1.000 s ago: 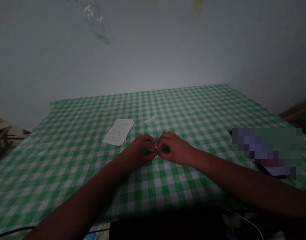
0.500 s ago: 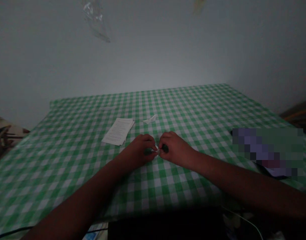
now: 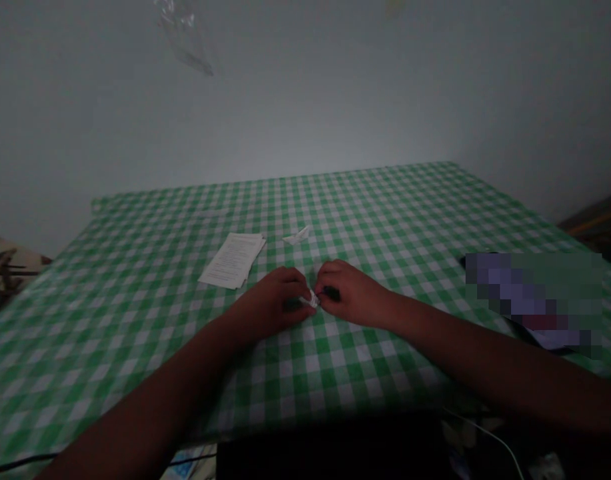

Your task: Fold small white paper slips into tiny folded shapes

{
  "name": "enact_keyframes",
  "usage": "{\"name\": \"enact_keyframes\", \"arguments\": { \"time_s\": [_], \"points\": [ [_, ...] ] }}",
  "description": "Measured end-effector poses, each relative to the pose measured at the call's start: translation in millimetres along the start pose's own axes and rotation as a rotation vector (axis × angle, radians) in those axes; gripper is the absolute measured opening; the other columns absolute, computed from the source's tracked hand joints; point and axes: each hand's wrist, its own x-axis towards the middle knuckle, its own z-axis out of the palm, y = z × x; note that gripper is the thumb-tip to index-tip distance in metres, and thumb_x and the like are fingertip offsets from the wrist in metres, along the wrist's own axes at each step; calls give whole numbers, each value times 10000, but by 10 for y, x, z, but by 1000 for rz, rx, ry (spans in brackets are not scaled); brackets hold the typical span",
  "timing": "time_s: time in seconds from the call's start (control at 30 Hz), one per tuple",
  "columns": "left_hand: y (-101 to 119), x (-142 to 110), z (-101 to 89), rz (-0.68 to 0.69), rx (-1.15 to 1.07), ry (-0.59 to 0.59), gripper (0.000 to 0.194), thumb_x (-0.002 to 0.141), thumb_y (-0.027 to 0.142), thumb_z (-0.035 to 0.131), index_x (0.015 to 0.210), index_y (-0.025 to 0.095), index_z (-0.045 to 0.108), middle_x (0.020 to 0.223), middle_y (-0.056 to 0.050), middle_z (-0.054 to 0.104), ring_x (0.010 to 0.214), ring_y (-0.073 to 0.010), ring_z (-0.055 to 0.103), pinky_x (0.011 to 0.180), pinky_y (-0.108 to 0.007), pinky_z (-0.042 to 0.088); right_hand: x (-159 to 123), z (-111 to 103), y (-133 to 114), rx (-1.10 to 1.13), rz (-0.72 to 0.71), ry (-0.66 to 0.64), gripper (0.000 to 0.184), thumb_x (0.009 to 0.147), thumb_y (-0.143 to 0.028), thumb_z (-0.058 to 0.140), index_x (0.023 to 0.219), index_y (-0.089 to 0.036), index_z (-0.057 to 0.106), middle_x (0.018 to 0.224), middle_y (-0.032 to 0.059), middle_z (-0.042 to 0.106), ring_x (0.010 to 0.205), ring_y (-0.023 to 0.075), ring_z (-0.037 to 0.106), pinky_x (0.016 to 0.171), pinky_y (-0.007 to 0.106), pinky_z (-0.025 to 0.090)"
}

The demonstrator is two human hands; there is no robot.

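My left hand (image 3: 275, 301) and my right hand (image 3: 350, 293) rest close together on the green-and-white checked tablecloth (image 3: 135, 320). Between their pinched fingertips sits a small white folded piece of paper (image 3: 311, 299), mostly hidden by the fingers. Both hands are closed on it. A small stack of white printed sheets (image 3: 233, 259) lies just beyond my left hand. A tiny folded white paper shape (image 3: 297, 235) lies farther back on the cloth.
A blurred-out object (image 3: 532, 300) lies on the right side of the table. A white cable (image 3: 485, 437) runs along the near edge. A clear plastic bag (image 3: 182, 37) hangs on the pale wall behind. Wooden items (image 3: 0, 267) stand off the table's left.
Both hands stay pinched on the small paper in about the same place. The view has tilted slightly, shifting everything a little up in the picture.
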Motion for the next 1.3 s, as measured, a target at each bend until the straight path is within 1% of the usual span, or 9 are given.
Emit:
{"name": "enact_keyframes", "arguments": {
  "time_s": [0.1, 0.23, 0.4, 0.5, 0.7, 0.93, 1.07, 1.2, 1.3],
  "points": [
    [6, -3, 5, -15, 21, 16, 131, 862, 284, 683, 966, 208, 704, 1036, -59, 617, 1020, -206, 569, 922, -369, 478, 1, -1, 0, -7, -24, -18, 75, 813, -124, 623, 831, -186, 661, 881, 42, 613, 861, 176, 564, 832, 341, 445],
    [-19, -20, -16, -17, 43, -7, 161, 897, 223, 615, 1029, 218, 706, 1061, -63, 619, 1043, -210, 563, 932, -384, 480, 4, -8, -1, -4, -28, -33, 68, 821, -134, 620, 822, -186, 664, 868, 42, 624, 851, 172, 573, 823, 335, 446],
    [-52, -29, -10, 19, 27, 11, 172, 899, 160, 588, 1010, 182, 717, 1084, -78, 641, 1051, -202, 582, 933, -366, 485, -2, 30, -33, -54, 39, 28, 28, 802, -183, 656, 825, -188, 642, 843, 38, 624, 858, 184, 570, 819, 331, 446],
    [-61, -27, 9, 31, 10, 21, 168, 886, 132, 587, 983, 186, 712, 1070, -67, 644, 1034, -187, 593, 928, -354, 488, -4, 72, -60, -99, 82, 40, 90, 776, -225, 692, 819, -185, 623, 841, 36, 624, 865, 192, 568, 816, 333, 441],
    [-39, -10, 6, 15, -10, 15, 158, 874, 123, 585, 952, 187, 707, 1068, -62, 643, 1028, -185, 602, 930, -350, 487, 18, 143, -70, -153, 131, 80, 89, 759, -210, 679, 760, -188, 593, 800, 21, 612, 820, 181, 563, 781, 319, 426],
    [-26, -7, -4, 15, -4, 5, 137, 897, 151, 565, 923, 189, 695, 1070, -61, 644, 1027, -182, 606, 931, -344, 490, 46, 128, -48, -152, 187, 88, 112, 763, -191, 677, 716, -190, 575, 751, 12, 584, 758, 167, 543, 713, 302, 409],
    [-30, -1, -15, 36, 20, 5, 139, 913, 168, 553, 911, 178, 692, 1078, -71, 653, 1011, -185, 614, 917, -341, 498, 44, 94, 7, -107, 134, 107, 99, 764, -163, 665, 729, -185, 575, 757, 9, 573, 753, 159, 539, 711, 292, 415],
    [-54, 3, -19, 73, 34, 4, 158, 924, 150, 536, 932, 184, 691, 1104, -63, 666, 1043, -180, 613, 945, -333, 488, 40, 26, 90, 23, 96, 132, 84, 789, -98, 609, 823, -175, 610, 797, 9, 584, 746, 136, 547, 681, 254, 427],
    [-75, 6, -18, 96, 40, -2, 178, 922, 124, 530, 953, 194, 690, 1123, -54, 673, 1061, -174, 612, 957, -330, 480, 40, -3, 121, 7, 25, 89, 83, 838, -122, 596, 869, -176, 651, 817, 19, 606, 781, 144, 564, 740, 274, 444]
  ]
}}
